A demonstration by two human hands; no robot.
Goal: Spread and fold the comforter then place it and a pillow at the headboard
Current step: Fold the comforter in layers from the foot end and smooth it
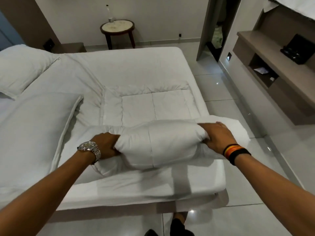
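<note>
Bed (119, 68) with white sheet fills the view, two pillows (34, 126) lying at its left side. Folded comforter (153, 106) sits near the bed's near corner (quilted squares showing), its front edge rolled up. Left hand (105, 145) clutches the roll's left end; right hand (216, 138) closes over its right end.

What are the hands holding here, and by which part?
Both hands grip the comforter by its folded near edge: left hand at the fold's left end, right hand at its right end.
</note>
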